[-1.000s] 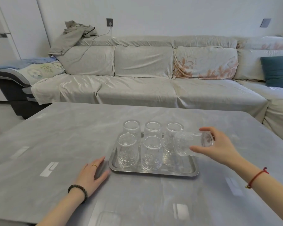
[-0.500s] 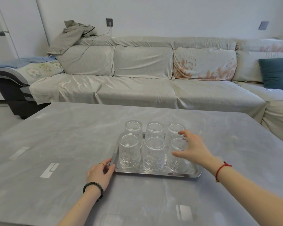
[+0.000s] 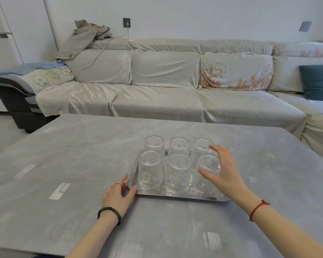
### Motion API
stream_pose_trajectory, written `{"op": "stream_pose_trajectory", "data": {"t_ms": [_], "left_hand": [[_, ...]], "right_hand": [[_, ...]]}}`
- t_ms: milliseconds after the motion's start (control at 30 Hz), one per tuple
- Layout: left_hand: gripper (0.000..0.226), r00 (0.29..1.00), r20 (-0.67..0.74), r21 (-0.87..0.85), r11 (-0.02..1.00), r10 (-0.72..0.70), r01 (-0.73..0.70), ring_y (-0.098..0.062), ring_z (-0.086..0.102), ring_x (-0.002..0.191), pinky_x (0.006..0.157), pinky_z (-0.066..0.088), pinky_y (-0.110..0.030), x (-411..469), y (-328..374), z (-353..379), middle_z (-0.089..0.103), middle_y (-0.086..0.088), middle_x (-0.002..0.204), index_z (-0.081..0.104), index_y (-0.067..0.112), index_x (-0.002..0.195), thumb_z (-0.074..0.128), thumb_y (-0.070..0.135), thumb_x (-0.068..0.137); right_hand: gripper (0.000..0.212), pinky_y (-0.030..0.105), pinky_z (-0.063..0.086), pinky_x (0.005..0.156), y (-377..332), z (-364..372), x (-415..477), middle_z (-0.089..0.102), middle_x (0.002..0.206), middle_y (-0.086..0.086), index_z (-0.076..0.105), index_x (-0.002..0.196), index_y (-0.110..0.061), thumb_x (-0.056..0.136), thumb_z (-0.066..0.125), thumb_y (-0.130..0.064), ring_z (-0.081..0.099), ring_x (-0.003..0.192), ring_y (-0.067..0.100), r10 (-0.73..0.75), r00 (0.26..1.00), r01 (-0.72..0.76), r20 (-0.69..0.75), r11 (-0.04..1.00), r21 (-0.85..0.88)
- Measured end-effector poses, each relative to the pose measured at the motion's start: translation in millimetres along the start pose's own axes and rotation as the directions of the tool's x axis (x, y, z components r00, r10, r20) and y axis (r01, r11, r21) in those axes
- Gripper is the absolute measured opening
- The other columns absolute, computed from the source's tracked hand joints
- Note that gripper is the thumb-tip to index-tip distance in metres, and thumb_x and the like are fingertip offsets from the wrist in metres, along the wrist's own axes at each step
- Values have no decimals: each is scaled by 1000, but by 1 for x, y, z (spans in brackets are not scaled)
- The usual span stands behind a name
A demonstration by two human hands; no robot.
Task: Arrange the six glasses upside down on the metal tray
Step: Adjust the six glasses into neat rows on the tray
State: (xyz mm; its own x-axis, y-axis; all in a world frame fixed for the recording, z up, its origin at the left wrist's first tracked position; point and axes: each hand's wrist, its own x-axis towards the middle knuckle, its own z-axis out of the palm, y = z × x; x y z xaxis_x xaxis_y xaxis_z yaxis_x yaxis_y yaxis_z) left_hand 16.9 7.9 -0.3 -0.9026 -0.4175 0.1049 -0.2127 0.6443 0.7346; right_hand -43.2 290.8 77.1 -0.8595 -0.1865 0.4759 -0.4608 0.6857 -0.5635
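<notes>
- Bright, even daylight; shadows are soft and faint.
- Pale rectangular glare patches lie on the glossy desk (image 3: 175, 229).
- The metal tray (image 3: 185, 196) rim glints.
- Wide-angle bending shows at the edges; focus is sharp throughout.

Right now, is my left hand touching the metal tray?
Touching. The head view shows the left hand with its fingers pressed against the near left corner of the metal tray.

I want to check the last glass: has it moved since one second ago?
Yes. The last glass was held sideways above the right end of the metal tray; now it stands upside down there, front right, with the right hand open beside it.
</notes>
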Motion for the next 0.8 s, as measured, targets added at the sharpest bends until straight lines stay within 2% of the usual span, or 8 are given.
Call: {"op": "stream_pose_trajectory", "data": {"t_ms": [100, 167, 267, 367, 467, 567, 700, 800], "left_hand": [[73, 997, -47, -68, 996, 59, -62, -23, 40, 126, 108, 31, -40, -5, 5, 3, 47, -2, 134, 32, 18, 138, 65, 42, 78], [81, 995, -46, -166, 981, 93, -100, -20, 32, 132, 112, 27, -39, -6, 14, 6, 38, -2, 142, 27, 18, 140, 69, 42, 75], [89, 991, -23, -298, 945, 132, -133, -13, 24, 136, 113, 23, -33, -1, 32, 13, 29, 4, 148, 20, 21, 142, 74, 36, 72], [90, 990, 24, -396, 910, 138, -117, 0, 29, 126, 105, 25, -21, 8, 48, 17, 33, 13, 136, 20, 24, 141, 76, 27, 71], [82, 991, 39, -416, 904, 132, -104, -4, 38, 118, 98, 30, -21, 18, 52, 17, 41, 13, 126, 26, 26, 138, 75, 20, 73], [79, 991, 51, -413, 906, 121, -89, -15, 42, 124, 101, 33, -26, 22, 51, 17, 43, 2, 136, 28, 24, 137, 75, 19, 73], [80, 990, 54, -409, 908, 129, -96, -17, 41, 127, 103, 33, -26, 22, 49, 16, 41, -2, 141, 27, 22, 138, 75, 21, 73], [82, 989, 60, -409, 907, 138, -102, -6, 42, 117, 97, 31, -20, 23, 49, 13, 42, 1, 140, 26, 23, 138, 76, 24, 73]], "right_hand": [[40, 9, 37, 90, -19, 10, -30, 60, 104, -5, 54, 105, -28, 74, 68, -8, 52, 98, 2, -128, 978, 153, -165, 977, 151], [50, 11, 44, 85, -31, 28, -51, 59, 103, -16, 49, 104, -40, 74, 69, -5, 56, 95, 2, 19, 997, 4, -71, 949, 315], [60, 23, 48, 87, -39, 61, -66, 49, 118, -11, 40, 124, -30, 76, 67, -8, 51, 104, 6, 269, 959, -282, 94, 849, 446], [69, 10, 44, 70, -46, 79, -58, 39, 125, -7, 27, 136, -25, 79, 64, -13, 52, 97, 7, 368, 921, -383, 126, 800, 461], [71, 3, 38, 64, -50, 87, -47, 40, 134, 4, 21, 139, -24, 80, 60, -13, 52, 89, -6, 450, 881, -461, 144, 753, 470], [72, -5, 35, 63, -49, 90, -42, 46, 131, 7, 21, 139, -24, 79, 58, -10, 47, 83, -22, 466, 872, -474, 149, 730, 492], [69, 6, 41, 60, -43, 85, -45, 46, 115, -7, 25, 137, -25, 79, 59, -9, 54, 86, -6, 437, 883, -458, 173, 722, 518], [50, 3, 44, 61, -36, 69, -48, 51, 114, -2, 44, 117, -29, 78, 59, 0, 57, 77, 3, 401, 915, -309, -46, 768, 561]]}}
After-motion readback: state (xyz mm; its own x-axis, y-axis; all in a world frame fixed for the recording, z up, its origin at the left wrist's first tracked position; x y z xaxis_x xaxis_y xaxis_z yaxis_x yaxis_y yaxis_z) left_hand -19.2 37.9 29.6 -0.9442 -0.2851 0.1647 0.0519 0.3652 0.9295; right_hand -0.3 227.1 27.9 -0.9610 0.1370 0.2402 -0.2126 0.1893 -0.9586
